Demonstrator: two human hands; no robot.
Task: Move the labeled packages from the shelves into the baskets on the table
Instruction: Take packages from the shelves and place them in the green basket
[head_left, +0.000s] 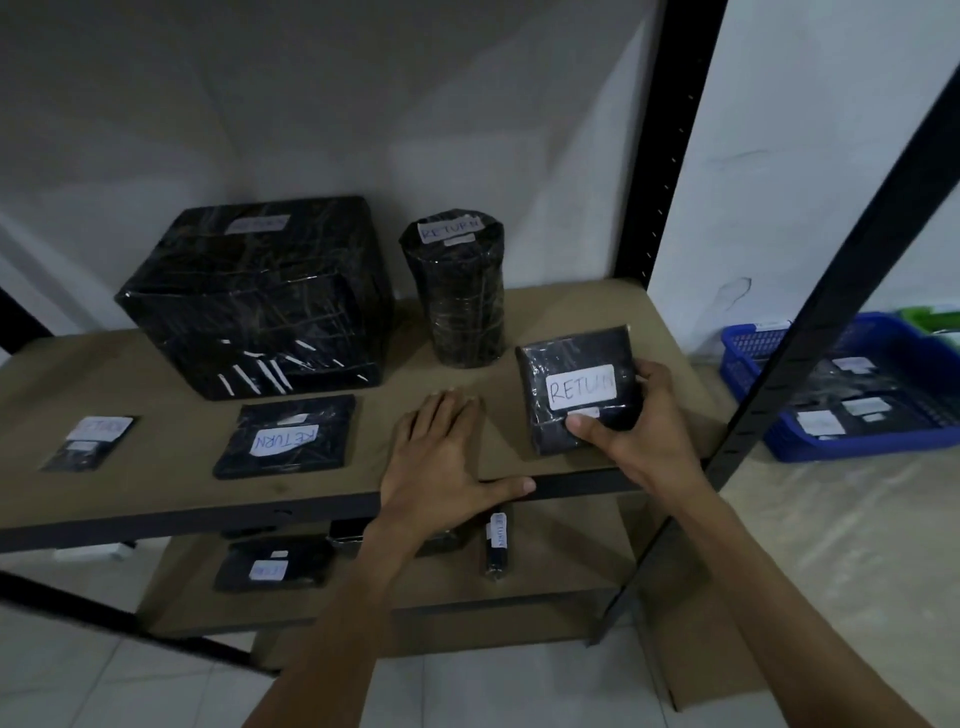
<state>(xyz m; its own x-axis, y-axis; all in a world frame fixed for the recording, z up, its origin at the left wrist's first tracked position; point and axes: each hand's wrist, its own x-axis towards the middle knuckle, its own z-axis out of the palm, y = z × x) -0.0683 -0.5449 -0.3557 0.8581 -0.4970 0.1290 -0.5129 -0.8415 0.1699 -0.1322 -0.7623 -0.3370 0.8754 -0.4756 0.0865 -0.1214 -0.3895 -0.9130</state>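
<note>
Gripping a package (576, 387) near the shelf (156, 499) front-right corner, right hand (644, 431); left hand (447, 457) flat, fingers straight, on front edge.

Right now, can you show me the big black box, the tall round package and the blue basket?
big black box (249, 296), head view, middle of its wrapped front face.
tall round package (457, 296), head view, middle of its side.
blue basket (872, 441), head view, its front wall.
</note>
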